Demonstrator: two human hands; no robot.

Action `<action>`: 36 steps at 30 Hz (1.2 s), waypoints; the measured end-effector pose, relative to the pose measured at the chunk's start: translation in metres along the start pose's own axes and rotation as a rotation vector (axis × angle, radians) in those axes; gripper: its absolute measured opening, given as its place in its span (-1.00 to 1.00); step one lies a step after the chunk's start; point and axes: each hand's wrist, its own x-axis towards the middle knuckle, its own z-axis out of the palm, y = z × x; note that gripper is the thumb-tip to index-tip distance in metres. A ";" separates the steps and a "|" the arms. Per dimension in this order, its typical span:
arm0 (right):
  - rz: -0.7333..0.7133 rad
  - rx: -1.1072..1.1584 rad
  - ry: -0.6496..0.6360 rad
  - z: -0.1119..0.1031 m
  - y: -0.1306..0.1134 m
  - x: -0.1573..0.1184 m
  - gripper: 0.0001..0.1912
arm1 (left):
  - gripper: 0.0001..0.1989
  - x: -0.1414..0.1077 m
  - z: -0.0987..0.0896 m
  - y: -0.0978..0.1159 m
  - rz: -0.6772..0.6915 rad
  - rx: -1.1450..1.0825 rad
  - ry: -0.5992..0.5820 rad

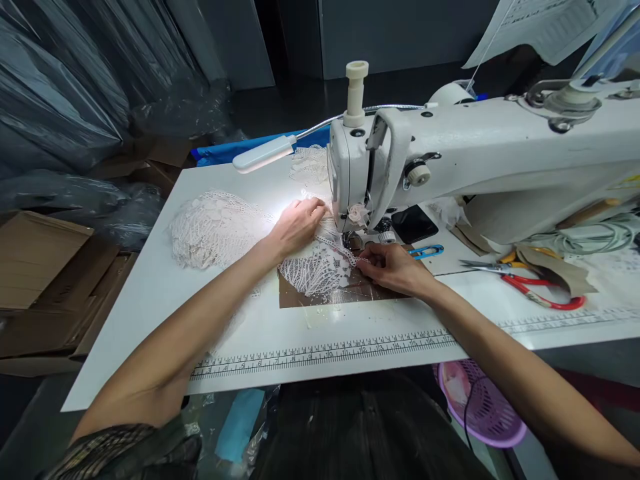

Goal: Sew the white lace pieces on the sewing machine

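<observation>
Lace trim [341,249]: the narrow openwork strip, and it's sitting right between your two hands, just in front of the needle end of the sewing machine [470,143].
Long axis: on a slant, upper left near your left fingers, down to the lower right where your right fingertips are. So from the right fingers it lies up and to the left; from the left ones, down and to the right.
Right hand [393,268]: thumb and forefinger pinched together on the lower-right end of the trim, pretty narrow. This is your nearer hand to the needle end, basically just beside it.
Left hand [299,225]: reaching forward, palm down, fingers close together over the lace, left of the machine head. Can't tell if the fingertips are gripping anything, the glare from the lamp [265,155] kinda washes that bit out.
Lace panel [315,272]: patterned bit fanned out below the trim, on your side of it, lying over the brown sheet [295,300]. Can't say for sure whether the two are joined.
Lace bundle [213,230]: big soft heap off to the left, on the far side of your left forearm.
Blue snips [427,251]: just beyond the right hand, on its right. The red-handled scissors [543,293] are well apart, further right.
</observation>
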 end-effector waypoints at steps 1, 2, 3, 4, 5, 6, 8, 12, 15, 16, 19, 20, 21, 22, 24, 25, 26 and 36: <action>0.005 0.014 0.003 0.000 0.000 -0.001 -0.81 | -0.75 -0.005 -0.004 0.004 0.006 -0.010 0.035; 0.011 0.025 0.007 0.000 0.000 -0.002 -0.81 | -0.73 -0.010 -0.009 0.010 0.034 -0.052 0.064; 0.019 0.030 0.009 0.000 0.000 -0.002 -0.79 | -0.72 -0.016 -0.014 0.016 0.105 -0.131 0.057; 0.027 0.031 0.011 0.001 0.000 -0.002 -0.76 | -0.73 -0.022 -0.019 0.023 0.194 -0.223 0.027; 0.037 0.032 0.010 0.001 0.000 -0.002 -0.73 | -0.74 -0.028 -0.024 0.031 0.260 -0.289 -0.012; 0.049 0.033 0.011 0.001 0.000 -0.002 -0.69 | -0.74 -0.033 -0.027 0.038 0.298 -0.315 -0.058; 0.067 0.050 0.004 0.002 0.002 0.000 -0.62 | -0.69 -0.039 -0.033 0.050 0.286 -0.278 -0.140; 0.076 0.076 -0.012 0.002 0.004 0.000 -0.54 | -0.57 -0.041 -0.037 0.066 0.191 -0.188 -0.235; 0.029 0.015 0.029 0.003 0.000 -0.004 -0.63 | -0.56 -0.042 -0.038 0.070 0.154 -0.217 -0.180; 0.008 -0.018 0.057 0.004 -0.002 -0.006 -0.67 | -0.59 -0.043 -0.038 0.072 0.125 -0.225 -0.142; -0.078 -0.116 0.149 0.009 -0.006 -0.013 -0.76 | -0.76 -0.047 -0.039 0.079 0.011 -0.211 0.013; -0.118 -0.143 0.172 0.012 -0.006 -0.014 -0.78 | -0.81 -0.048 -0.039 0.082 -0.009 -0.195 0.068; -0.164 -0.173 0.188 0.015 -0.007 -0.016 -0.79 | -0.83 -0.049 -0.039 0.085 -0.010 -0.178 0.118; -0.207 -0.213 0.199 0.018 -0.007 -0.018 -0.80 | -0.82 -0.050 -0.038 0.088 0.004 -0.166 0.157; -0.272 -0.320 0.200 0.024 -0.008 -0.020 -0.80 | -0.77 -0.050 -0.036 0.092 0.050 -0.181 0.195; -0.292 -0.379 0.187 0.026 -0.008 -0.021 -0.79 | -0.75 -0.050 -0.034 0.093 0.068 -0.211 0.191; -0.309 -0.425 0.165 0.027 -0.009 -0.022 -0.79 | -0.75 -0.049 -0.032 0.092 0.075 -0.252 0.175; -0.267 -0.234 -0.015 -0.019 -0.001 -0.003 -0.70 | -0.89 -0.053 -0.022 0.081 0.057 -0.416 0.113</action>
